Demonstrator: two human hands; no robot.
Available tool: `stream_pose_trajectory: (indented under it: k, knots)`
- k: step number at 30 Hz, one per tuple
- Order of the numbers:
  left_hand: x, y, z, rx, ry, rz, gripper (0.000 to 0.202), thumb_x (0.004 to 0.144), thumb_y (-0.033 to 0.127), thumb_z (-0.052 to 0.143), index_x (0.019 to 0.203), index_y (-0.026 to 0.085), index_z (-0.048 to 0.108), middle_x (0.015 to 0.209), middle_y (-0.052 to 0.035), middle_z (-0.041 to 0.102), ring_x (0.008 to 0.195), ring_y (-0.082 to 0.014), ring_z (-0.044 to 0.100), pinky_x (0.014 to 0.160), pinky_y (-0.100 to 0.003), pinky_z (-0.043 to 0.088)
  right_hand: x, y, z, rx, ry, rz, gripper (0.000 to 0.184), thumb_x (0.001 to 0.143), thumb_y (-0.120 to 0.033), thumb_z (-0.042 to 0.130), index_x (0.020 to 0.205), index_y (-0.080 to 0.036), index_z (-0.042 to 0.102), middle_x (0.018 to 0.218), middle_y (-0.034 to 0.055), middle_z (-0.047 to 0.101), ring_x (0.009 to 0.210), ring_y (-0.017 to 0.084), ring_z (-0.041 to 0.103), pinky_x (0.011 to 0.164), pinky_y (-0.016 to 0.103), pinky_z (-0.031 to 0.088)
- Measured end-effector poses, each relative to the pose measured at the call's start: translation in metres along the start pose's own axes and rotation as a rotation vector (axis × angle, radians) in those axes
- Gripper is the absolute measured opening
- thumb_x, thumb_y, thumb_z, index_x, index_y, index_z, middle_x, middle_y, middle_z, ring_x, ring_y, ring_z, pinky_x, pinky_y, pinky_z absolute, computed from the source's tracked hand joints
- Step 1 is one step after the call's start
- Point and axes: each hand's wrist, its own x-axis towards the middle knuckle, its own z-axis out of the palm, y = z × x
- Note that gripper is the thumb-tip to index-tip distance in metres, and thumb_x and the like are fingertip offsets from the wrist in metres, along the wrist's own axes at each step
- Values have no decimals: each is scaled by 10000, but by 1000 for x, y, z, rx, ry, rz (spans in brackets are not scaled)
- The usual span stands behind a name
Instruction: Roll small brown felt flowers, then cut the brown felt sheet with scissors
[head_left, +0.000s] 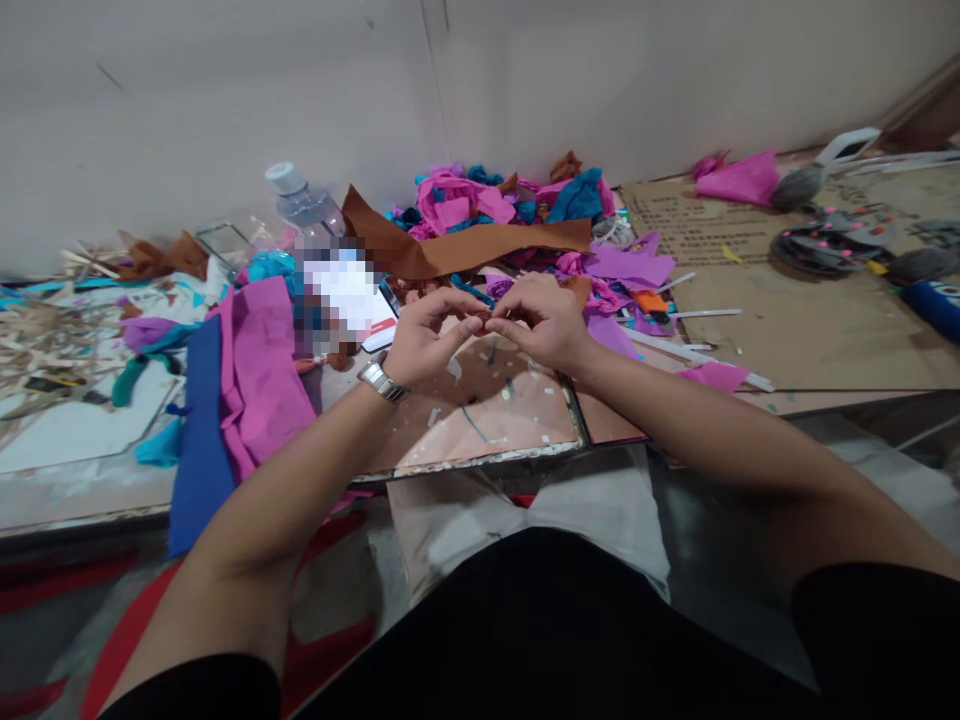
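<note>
1. Both hands meet over the middle of the board [480,420]. The left hand [426,338] and right hand [546,322] each have thumb and fingertips pinched shut on the same tiny brown scrap [484,318], held just above the board between them.
2. The scrap is too small to say much about, but it's probably crepe paper like the rest of the pile.
3. There's a metal watch [381,381] on the left wrist.
4. The board is a pale, scuffed panel dotted with little offcuts, and it's lying low down right in front of the person's lap.
5. Just behind the hands is a long brown strip [465,250] draped over a heap of pink, teal and purple paper [630,266].
6. To the left are a pink sheet [262,370], a blue sheet [201,430] and a clear bottle [304,205].
7. On the right is flat cardboard [795,320] with white strips [697,350] lying on it.
8. A plain grey wall [225,100] runs right behind all of it.
</note>
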Motion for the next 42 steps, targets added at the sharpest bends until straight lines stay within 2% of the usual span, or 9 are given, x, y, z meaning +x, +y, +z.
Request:
stream_pose_trajectory:
  k: [6,13,20,24,29,35,42]
  knots:
    - [-1,3,0,138,10,70,284,966,510,771,1114,271,817,1031,-74,818,961,-237,757,897,-412,615,-1,-1,1,48,12,-10,511,981,-720,672,847,-236,765,761,29,746,769,212,649,821,404,443]
    - [-2,2,4,29,30,29,282,987,493,750,1140,260,791,1053,-74,808,938,-213,757,870,-382,610,1,-6,-1,76,-11,18,430,1017,-626,669,879,-228,756,786,41,753,763,206,653,796,390,475]
    - [-1,1,2,75,-15,32,354,880,501,872,1125,250,823,1029,-81,825,927,-215,749,875,-381,603,0,-7,-1,26,2,59,407,1024,-595,645,861,-233,735,785,45,744,771,212,646,827,407,483]
    - [-2,1,4,73,31,12,394,883,495,873,1181,248,800,1073,-83,826,957,-211,759,891,-374,609,0,-8,-2,21,-5,62,393,1025,-586,648,859,-240,731,774,43,741,767,217,648,843,421,484]
    - [0,6,4,141,39,43,306,904,502,853,1078,251,835,970,-71,837,890,-207,757,838,-368,605,0,-8,-2,30,2,45,337,1023,-540,672,877,-243,737,801,45,747,793,216,658,857,420,493]
    - [2,8,3,139,28,86,269,911,471,854,1091,272,844,991,-70,844,889,-210,755,826,-375,602,0,-9,-2,60,-16,71,300,998,-500,688,875,-232,741,827,49,752,806,216,657,850,411,506]
    - [0,8,4,100,38,55,278,884,457,885,1069,252,851,958,-67,844,859,-194,764,800,-345,609,0,-9,-2,74,-20,81,266,979,-451,711,847,-222,740,800,44,753,793,207,660,807,388,495]
